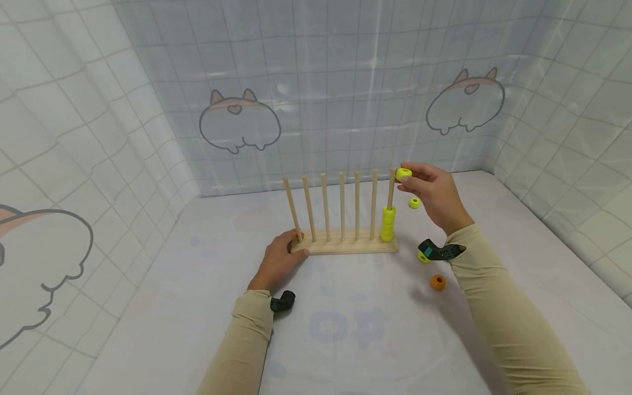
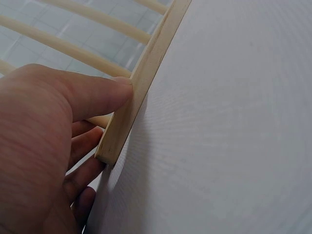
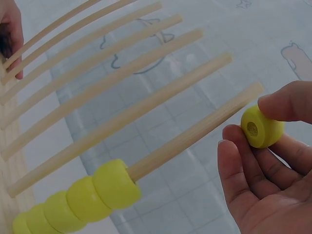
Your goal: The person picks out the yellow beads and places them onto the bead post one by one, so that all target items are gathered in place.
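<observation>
A wooden peg rack (image 1: 345,248) with a row of upright pegs stands on the table. Several yellow beads (image 1: 388,224) are stacked on its rightmost peg, reaching about halfway up. My right hand (image 1: 434,195) pinches another yellow bead (image 3: 263,127) between thumb and fingers, just beside the tip of that peg; its hole faces the peg in the right wrist view. At the rack's left end, my left hand (image 1: 281,258) grips the base (image 2: 131,97), thumb on the front edge and fingers behind, partly hidden.
Right of the rack a loose yellow bead (image 1: 414,203) lies on the white cloth. Another yellow bead (image 1: 423,257) is partly hidden by the right wrist camera (image 1: 439,251). Nearer me sits an orange bead (image 1: 438,282). A tiled-pattern sheet (image 1: 316,109) rises behind the rack.
</observation>
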### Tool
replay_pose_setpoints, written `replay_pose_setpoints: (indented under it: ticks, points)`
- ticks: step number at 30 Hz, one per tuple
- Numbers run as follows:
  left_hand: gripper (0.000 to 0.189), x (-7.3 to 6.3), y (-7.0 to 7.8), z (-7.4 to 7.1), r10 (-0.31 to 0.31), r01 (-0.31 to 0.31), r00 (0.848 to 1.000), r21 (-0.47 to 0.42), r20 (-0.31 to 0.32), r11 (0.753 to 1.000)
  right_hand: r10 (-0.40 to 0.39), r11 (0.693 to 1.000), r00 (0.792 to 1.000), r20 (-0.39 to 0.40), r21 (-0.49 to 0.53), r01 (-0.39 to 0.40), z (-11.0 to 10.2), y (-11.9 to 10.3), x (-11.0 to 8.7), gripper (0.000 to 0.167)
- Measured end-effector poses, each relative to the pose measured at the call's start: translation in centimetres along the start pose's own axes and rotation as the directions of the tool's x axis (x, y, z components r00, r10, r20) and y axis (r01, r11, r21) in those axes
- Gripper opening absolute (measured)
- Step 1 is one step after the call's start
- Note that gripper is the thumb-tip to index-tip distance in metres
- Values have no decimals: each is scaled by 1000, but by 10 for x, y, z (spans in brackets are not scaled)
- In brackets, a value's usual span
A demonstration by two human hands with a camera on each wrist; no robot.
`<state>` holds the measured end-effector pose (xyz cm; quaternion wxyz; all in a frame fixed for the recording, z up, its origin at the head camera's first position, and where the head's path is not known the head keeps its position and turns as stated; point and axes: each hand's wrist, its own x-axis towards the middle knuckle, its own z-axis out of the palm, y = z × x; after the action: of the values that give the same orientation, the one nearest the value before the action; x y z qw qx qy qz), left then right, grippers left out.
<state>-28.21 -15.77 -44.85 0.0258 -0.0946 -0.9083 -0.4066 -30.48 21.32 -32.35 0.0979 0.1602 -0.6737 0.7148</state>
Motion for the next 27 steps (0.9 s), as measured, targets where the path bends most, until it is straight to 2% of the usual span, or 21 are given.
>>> replay_pose_setpoints:
  ticks: [13, 27]
  points:
    - [53, -1, 0, 0, 7, -7, 1000, -4, 1, 1000, -14, 1000, 1000, 24, -13, 15, 0, -10, 4, 41]
    - [54, 0, 1, -1, 5, -5, 1000, 1, 8, 1000, -16, 998, 1000, 25, 57, 14, 3, -15, 8, 38]
